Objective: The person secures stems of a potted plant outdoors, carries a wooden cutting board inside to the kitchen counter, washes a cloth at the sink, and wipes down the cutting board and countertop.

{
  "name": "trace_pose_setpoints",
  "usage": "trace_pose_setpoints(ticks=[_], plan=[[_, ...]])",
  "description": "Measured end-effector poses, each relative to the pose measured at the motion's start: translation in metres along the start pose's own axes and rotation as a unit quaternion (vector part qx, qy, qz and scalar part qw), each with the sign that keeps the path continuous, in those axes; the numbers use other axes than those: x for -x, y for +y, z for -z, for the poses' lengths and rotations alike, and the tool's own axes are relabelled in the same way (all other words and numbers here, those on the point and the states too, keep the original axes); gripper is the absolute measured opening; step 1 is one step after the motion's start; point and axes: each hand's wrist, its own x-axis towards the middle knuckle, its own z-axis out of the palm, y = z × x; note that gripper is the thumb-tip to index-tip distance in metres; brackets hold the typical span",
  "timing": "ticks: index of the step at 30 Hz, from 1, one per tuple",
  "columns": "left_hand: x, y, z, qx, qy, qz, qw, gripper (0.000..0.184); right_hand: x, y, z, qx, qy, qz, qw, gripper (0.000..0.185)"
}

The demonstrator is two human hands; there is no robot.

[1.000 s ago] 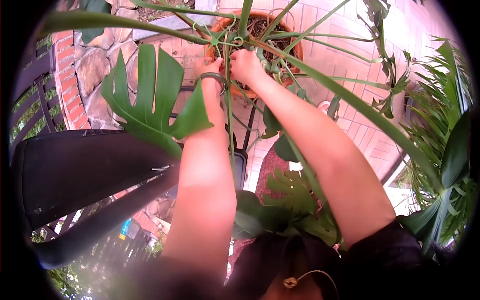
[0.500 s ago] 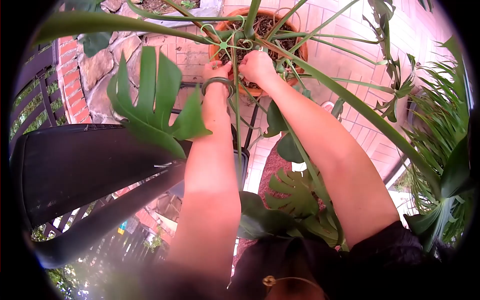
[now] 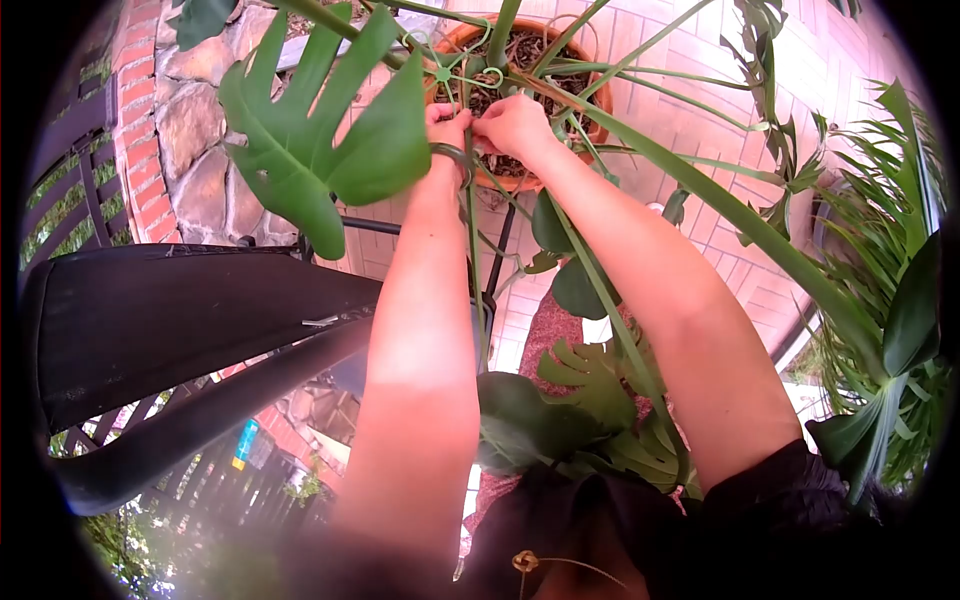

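Observation:
My left hand (image 3: 447, 126) and my right hand (image 3: 512, 127) meet over the front of a terracotta pot (image 3: 603, 100). Their fingertips are pinched together at a thin green stem (image 3: 470, 195) that runs down between them; the exact contact is partly hidden. A dark bangle circles my left wrist. Just beyond the left fingers sits a light green plant support (image 3: 443, 75) with curled arms. Thick stalks of a monstera plant (image 3: 503, 40) rise from the bark-covered soil. One large split leaf (image 3: 335, 150) hangs over my left forearm and hides part of the wrist.
A black chair (image 3: 200, 320) stands on the left, near a stone and brick edging (image 3: 200, 130). More monstera leaves (image 3: 590, 385) lie below, between my arms. A long stalk (image 3: 720, 215) crosses above my right arm. Spiky foliage (image 3: 880, 200) fills the right side over pink paving (image 3: 690, 90).
My hands have come closer together at the thin stem, the right one shifting slightly left. The large split leaf has swung up and right, now covering part of my left wrist.

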Motion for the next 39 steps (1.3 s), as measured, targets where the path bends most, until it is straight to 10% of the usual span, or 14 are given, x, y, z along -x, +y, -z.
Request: trace_pose_setpoints(ticks=[2, 4, 8, 14, 21, 22, 26, 28, 31, 39], plan=[[0.0, 0.002, 0.002, -0.032, 0.005, -0.004, 0.999, 0.012, 0.007, -0.003, -0.001, -0.169, 0.057, -0.034, 0.983, 0.02], [0.0, 0.003, 0.003, -0.044, 0.011, 0.003, 0.999, 0.012, 0.013, -0.012, 0.003, -0.504, 0.076, -0.091, 0.855, 0.014], [0.003, 0.003, 0.002, -0.069, 0.024, 0.005, 0.997, 0.015, 0.012, -0.021, 0.0, -0.607, 0.023, -0.09, 0.789, 0.009], [0.006, 0.004, -0.001, -0.1, 0.023, -0.01, 0.995, 0.015, 0.013, -0.011, 0.009, -0.479, 0.066, -0.139, 0.864, 0.009], [-0.012, -0.012, -0.011, -0.158, 0.008, -0.046, 0.986, 0.022, 0.016, -0.012, 0.021, -0.562, 0.189, -0.134, 0.794, 0.004], [-0.015, -0.019, -0.014, -0.313, 0.017, -0.236, 0.92, 0.023, 0.014, -0.008, 0.025, -0.564, 0.184, -0.126, 0.795, 0.004], [-0.031, -0.028, -0.008, -0.228, 0.039, -0.05, 0.971, 0.023, 0.007, 0.0, 0.031, -0.477, 0.16, -0.081, 0.861, 0.004], [-0.057, -0.057, 0.004, -0.405, 0.024, -0.305, 0.862, 0.021, -0.003, 0.008, 0.033, -0.386, 0.165, -0.051, 0.906, 0.004], [0.003, 0.003, -0.02, -0.223, 0.02, -0.031, 0.974, 0.019, 0.004, 0.0, 0.037, -0.321, 0.143, -0.042, 0.935, 0.005], [0.015, 0.017, -0.019, -0.156, 0.043, 0.011, 0.987, 0.018, 0.006, 0.015, 0.043, -0.244, 0.189, 0.205, 0.929, 0.015]])
